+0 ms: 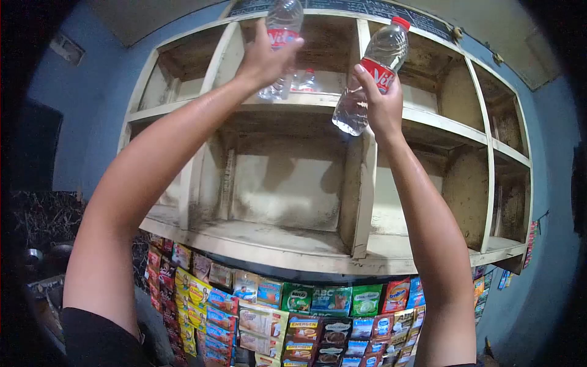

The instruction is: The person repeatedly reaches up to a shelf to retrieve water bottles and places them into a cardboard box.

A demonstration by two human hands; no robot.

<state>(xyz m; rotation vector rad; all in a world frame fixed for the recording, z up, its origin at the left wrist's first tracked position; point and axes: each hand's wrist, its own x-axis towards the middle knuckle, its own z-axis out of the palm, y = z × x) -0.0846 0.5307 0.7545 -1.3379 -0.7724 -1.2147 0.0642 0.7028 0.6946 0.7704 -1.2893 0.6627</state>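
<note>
My left hand (262, 60) grips a clear plastic water bottle (285, 17) with a red label, raised in front of the upper middle compartment. The top of this bottle is cut off by the frame edge. In my right hand (385, 107) is a second water bottle (388, 49) with a red cap and red label, tilted with its base to the lower left. It is in front of the upright divider right of the middle. Behind the left bottle, smaller-looking bottles with red caps (309, 81) stand in the upper middle compartment, partly hidden.
A worn cream wooden shelf (293, 248) with several compartments hangs on the blue wall (101, 128). Strips of drink sachets (299, 300) hang below it. A dark lettered board (342, 7) tops the shelf. Pots (61, 249) stand at the lower left.
</note>
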